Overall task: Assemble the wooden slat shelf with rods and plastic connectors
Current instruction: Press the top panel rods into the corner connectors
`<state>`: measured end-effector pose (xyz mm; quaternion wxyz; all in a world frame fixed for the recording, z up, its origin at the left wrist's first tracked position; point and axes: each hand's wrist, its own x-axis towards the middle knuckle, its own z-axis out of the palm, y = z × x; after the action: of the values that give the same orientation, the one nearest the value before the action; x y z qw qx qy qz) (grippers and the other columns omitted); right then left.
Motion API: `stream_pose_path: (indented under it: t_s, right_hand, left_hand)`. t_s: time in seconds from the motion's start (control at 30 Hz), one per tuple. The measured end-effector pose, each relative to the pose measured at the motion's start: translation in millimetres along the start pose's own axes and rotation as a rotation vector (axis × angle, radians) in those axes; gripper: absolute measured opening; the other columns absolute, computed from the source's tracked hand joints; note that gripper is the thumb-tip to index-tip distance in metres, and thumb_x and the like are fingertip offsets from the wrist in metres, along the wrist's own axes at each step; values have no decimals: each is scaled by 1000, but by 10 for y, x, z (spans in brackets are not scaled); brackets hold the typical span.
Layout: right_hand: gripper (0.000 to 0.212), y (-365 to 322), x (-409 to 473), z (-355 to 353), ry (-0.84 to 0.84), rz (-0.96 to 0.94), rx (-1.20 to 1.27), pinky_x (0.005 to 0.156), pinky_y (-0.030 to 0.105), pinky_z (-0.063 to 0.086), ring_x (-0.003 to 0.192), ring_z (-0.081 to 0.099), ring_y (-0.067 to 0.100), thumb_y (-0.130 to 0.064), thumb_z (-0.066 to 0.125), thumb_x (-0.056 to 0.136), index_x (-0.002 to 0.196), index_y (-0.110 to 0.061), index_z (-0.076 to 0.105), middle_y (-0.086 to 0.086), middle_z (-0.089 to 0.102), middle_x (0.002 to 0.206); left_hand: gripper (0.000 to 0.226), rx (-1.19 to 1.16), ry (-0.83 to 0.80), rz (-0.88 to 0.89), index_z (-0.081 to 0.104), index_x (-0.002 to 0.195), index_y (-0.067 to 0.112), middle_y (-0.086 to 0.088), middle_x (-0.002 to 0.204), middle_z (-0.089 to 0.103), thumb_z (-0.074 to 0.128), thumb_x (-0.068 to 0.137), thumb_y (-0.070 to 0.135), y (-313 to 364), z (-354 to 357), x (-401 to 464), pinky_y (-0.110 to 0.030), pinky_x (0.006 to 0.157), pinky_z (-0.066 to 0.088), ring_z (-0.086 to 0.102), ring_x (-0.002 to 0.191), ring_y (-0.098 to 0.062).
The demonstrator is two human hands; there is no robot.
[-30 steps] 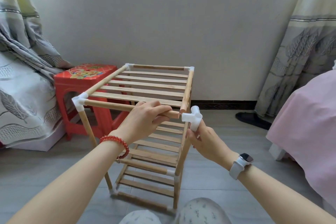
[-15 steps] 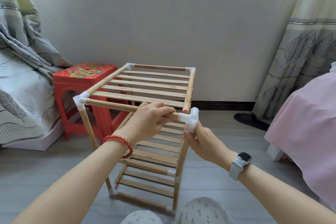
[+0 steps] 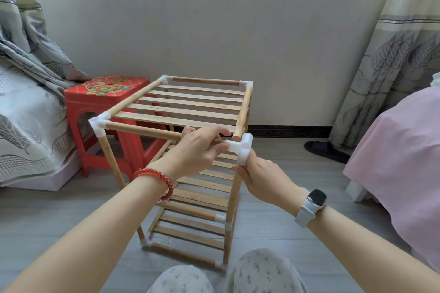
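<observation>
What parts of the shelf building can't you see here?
Head view only:
- End of the front rod: hidden under the left hand, so whether it sits in the white connector is unclear.
- Top of the near right upright rod: hidden by the right hand.
- Pink bed: cut by the right edge.

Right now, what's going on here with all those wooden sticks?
A person is putting together a wooden slat shelf on the floor. The left hand grips the front top rod, while the right hand holds a white plastic corner connector at that rod's end. The right side rod ends bare just above the connector, not yet seated in it. The other three top corners already have connectors. A red stool stands behind the shelf.
</observation>
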<state>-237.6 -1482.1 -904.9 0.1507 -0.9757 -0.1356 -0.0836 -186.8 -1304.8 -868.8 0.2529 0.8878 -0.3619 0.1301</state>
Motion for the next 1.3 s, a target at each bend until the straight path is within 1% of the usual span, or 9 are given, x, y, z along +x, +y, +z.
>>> stream_pose_path:
  t_s: [0.13, 0.27, 0.4, 0.5, 0.63, 0.83, 1.07, 1.23, 1.3]
  right_hand:
    - [37, -40, 3, -1, 11, 30, -92, 48, 29, 26, 80, 61, 31, -38, 30, 101, 116, -5, 35, 3, 55, 85]
    - [34, 9, -18, -70, -94, -31, -65, 53, 30, 33, 72, 55, 25, -36, 37, 100, 119, -7, 37, -3, 52, 82]
    - [24, 184, -14, -203, -167, 72, 722, 63, 17, 47, 82, 60, 11, -12, 49, 94, 118, -15, 51, -2, 62, 100]
    - [30, 146, 58, -267, -19, 253, 1107, 60, 23, 46, 75, 59, 16, -30, 41, 99, 104, -8, 61, 5, 66, 87]
    - [56, -28, 215, -276, 26, 397, 1043, 64, 28, 44, 63, 57, 16, -41, 20, 102, 78, -12, 61, 8, 66, 71]
    - [51, -155, 297, -128, 115, 376, 938, 64, 28, 48, 65, 63, 18, -40, 11, 102, 99, -9, 52, 14, 64, 72]
    - [56, -144, 385, -58, 123, 371, 796, 86, 43, 47, 77, 64, 24, -42, 8, 101, 107, -8, 51, 7, 66, 61]
    - [50, -178, 373, -140, 11, 361, 841, 62, 27, 46, 69, 63, 18, -41, 9, 102, 99, -11, 49, 13, 67, 73]
    - [50, -135, 337, -221, -92, 360, 870, 63, 27, 46, 71, 64, 18, -44, 11, 102, 93, -15, 51, 12, 68, 76]
  left_hand:
    - [35, 7, 20, -43, 55, 118, 24, 13, 92, 59, 34, 95, 38, 44, 31, 26, -37, 87, 24, 51, 94, -6]
    - [44, 73, 75, 52, 63, 114, 25, 20, 95, 52, 32, 90, 44, -23, 67, -50, -34, 78, 20, 42, 93, 1]
    - [46, 52, 74, 53, 63, 107, 23, 21, 92, 51, 28, 89, 48, -34, 74, -76, -28, 78, 18, 42, 88, 4]
    - [40, 0, 26, 21, 61, 103, 22, 22, 87, 50, 32, 89, 46, -36, 6, -48, -25, 82, 24, 44, 85, 8]
    - [60, 118, -17, 35, 61, 108, 23, 20, 94, 52, 22, 82, 61, -174, -93, -77, -25, 86, 25, 43, 90, 2]
    - [47, 199, -53, -27, 57, 114, 20, 14, 97, 46, 27, 87, 44, -198, -95, -111, -28, 83, 15, 37, 95, -7]
    - [25, 210, -67, -34, 56, 116, 19, 13, 100, 47, 41, 99, 29, -199, -89, -83, -28, 84, 15, 42, 102, -11]
    - [24, 162, -57, 2, 57, 118, 19, 12, 100, 48, 44, 99, 23, -203, -100, -135, -28, 84, 16, 44, 102, -12]
    - [32, 100, -87, 9, 56, 121, 21, 15, 100, 48, 41, 97, 35, -98, -81, -141, -28, 85, 18, 42, 99, -6]
